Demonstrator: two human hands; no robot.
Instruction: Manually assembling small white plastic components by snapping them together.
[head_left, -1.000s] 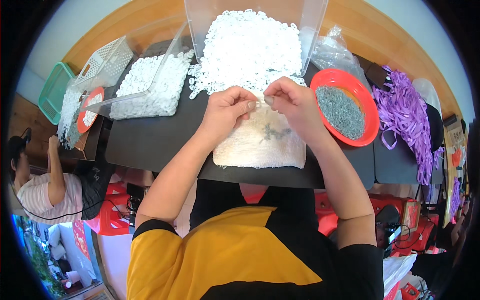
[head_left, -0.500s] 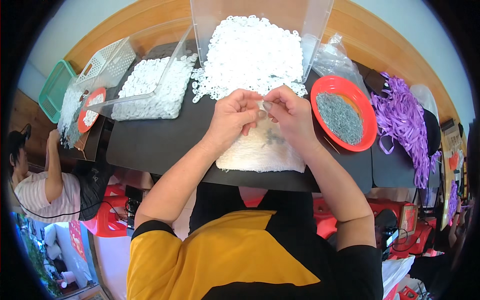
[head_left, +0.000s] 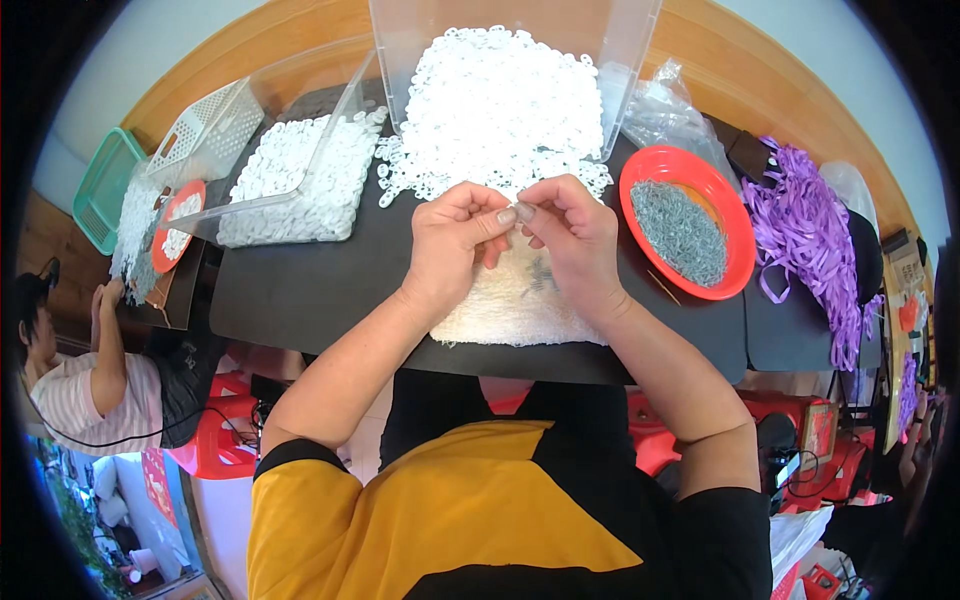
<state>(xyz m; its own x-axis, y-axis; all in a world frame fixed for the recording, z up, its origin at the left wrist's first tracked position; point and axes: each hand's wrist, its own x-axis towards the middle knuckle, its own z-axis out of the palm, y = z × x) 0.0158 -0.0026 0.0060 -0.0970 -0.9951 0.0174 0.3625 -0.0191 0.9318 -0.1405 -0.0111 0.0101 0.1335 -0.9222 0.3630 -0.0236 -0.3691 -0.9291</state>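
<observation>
My left hand and my right hand meet thumb to thumb above a cream cloth on the dark table. Both are closed in a pinch, and whatever lies between the fingertips is too small to make out. A few dark grey bits rest on the cloth under the right hand. Just beyond the hands, a large heap of small white ring-like plastic pieces spills out of a clear bin. Right of my right hand stands a red plate holding many thin grey metal-looking pieces.
A second clear bin with white pieces stands at left. Purple ribbons and a clear plastic bag lie at right. Farther left are a white basket, a green basket, a small red plate and a seated person.
My fingertips have come closer together, with the thumbs now nearly touching. My left hand has turned slightly. At far left the other person's hands have shifted a little.
</observation>
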